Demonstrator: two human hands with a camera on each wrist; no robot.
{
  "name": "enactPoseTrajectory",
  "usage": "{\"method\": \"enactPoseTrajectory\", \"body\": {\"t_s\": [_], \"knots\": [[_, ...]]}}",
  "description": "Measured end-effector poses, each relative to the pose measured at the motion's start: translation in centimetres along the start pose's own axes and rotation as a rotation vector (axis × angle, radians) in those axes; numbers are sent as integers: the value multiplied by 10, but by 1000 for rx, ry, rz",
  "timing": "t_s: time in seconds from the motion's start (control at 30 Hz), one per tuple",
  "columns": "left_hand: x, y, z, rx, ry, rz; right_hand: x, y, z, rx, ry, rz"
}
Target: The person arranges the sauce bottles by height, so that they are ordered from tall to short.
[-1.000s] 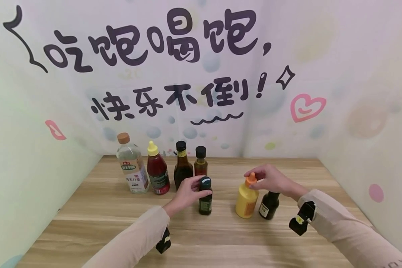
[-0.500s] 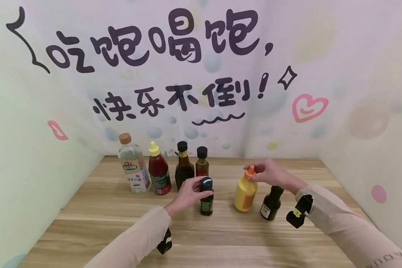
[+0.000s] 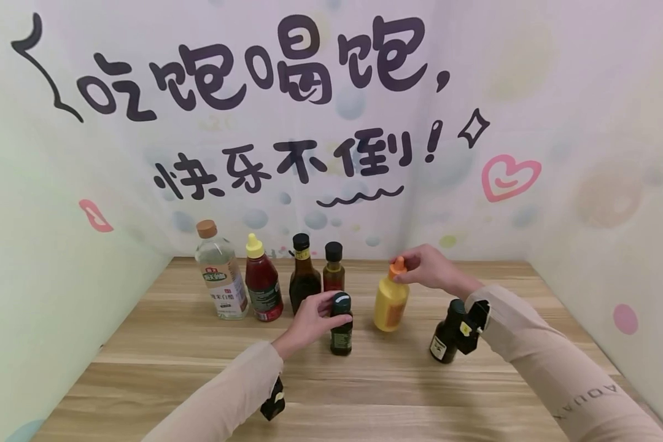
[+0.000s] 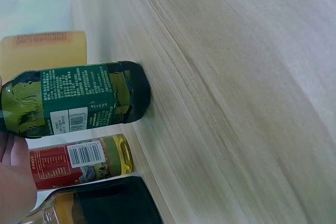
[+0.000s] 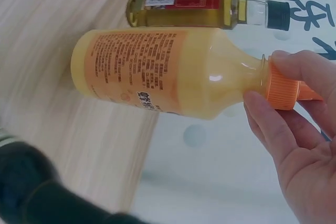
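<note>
My right hand (image 3: 433, 268) pinches the orange cap (image 3: 398, 266) of a yellow squeeze bottle (image 3: 389, 305). Thumb and fingers are around that cap (image 5: 283, 87) in the right wrist view, where the yellow bottle's printed label (image 5: 136, 69) faces the camera. My left hand (image 3: 308, 322) holds a small dark green bottle (image 3: 341, 341) near its cap, the bottle upright. Its green label and barcode (image 4: 77, 98) show in the left wrist view. To the right, under the right wrist, a dark bottle (image 3: 441, 348) with a pale label stands on the table.
Along the back left stand a clear vinegar bottle (image 3: 221, 282), a red sauce bottle (image 3: 262, 288) with a yellow nozzle, a dark sauce bottle (image 3: 304, 276) and a black-capped oil bottle (image 3: 334, 273). Behind the wooden table (image 3: 364, 399) hangs a printed cloth (image 3: 447, 202).
My right hand has moved the yellow squeeze bottle back and to the left, away from the dark bottle on the right. The left hand has kept its hold on the green bottle in place.
</note>
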State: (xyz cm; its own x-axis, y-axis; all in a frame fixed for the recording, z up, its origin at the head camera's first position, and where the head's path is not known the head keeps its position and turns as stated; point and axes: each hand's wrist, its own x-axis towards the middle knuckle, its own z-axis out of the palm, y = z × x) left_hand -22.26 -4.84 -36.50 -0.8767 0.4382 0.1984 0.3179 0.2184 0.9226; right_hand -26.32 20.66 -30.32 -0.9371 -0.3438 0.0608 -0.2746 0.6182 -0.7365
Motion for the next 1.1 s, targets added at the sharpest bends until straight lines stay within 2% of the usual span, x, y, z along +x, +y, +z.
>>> {"method": "enactPoseTrajectory", "body": {"t_s": [0.27, 0.37, 0.6, 0.67, 1.03, 1.1], "knots": [[0, -2, 1, -7, 4, 4, 19, -1, 7, 24, 29, -30], [2, -6, 1, -5, 8, 8, 25, -4, 10, 18, 38, -8], [12, -31, 2, -4, 2, 2, 37, -6, 18, 10, 48, 14], [13, -34, 1, 4, -2, 1, 40, -7, 22, 16, 51, 17], [11, -33, 1, 7, -1, 21, 53, -9, 38, 11, 61, -7], [9, -25, 1, -2, -5, 26, 54, -10, 39, 12, 63, -1]]}}
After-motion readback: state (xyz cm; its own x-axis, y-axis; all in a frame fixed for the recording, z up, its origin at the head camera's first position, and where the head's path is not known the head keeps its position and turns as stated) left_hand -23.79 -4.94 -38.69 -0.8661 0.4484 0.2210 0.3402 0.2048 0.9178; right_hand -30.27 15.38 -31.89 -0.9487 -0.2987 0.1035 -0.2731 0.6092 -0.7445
